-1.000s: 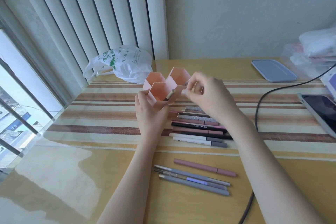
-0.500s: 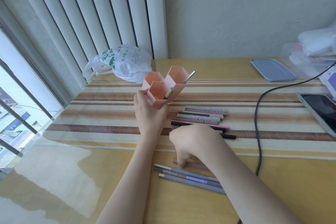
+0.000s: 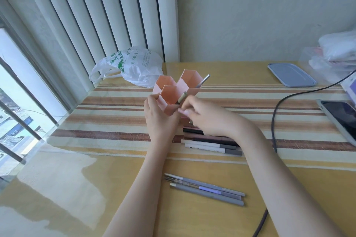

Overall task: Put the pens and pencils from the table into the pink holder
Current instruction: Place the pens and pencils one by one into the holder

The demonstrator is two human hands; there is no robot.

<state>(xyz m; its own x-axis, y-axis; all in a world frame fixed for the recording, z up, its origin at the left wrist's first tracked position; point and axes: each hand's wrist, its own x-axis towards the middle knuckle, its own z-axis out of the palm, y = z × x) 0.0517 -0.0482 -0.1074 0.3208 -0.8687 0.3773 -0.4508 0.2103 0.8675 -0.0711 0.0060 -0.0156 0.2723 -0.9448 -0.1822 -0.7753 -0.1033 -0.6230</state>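
Observation:
The pink holder (image 3: 169, 92) has three hexagonal cells and leans toward me. My left hand (image 3: 159, 119) grips it from the front left. A silver pen (image 3: 204, 81) pokes out of the back right cell and an olive pen (image 3: 182, 97) out of the front cell. My right hand (image 3: 208, 117) pinches a pink pen (image 3: 183, 111), whose end is at the holder's front wall. Behind that hand a row of several pens (image 3: 212, 145) lies on the striped mat, partly hidden. Three grey pens (image 3: 206, 188) lie nearer to me on the bare wood.
A white plastic bag (image 3: 133, 65) sits behind the holder by the blinds. At the back right lies a blue lid (image 3: 290, 74). A black cable (image 3: 275, 113) runs down the right side, and a tablet (image 3: 341, 119) lies at the right edge.
My right hand left the holder, dropped to the near group of pens, took the pink pen and brought it up to the holder's front. The left hand kept hold of the holder.

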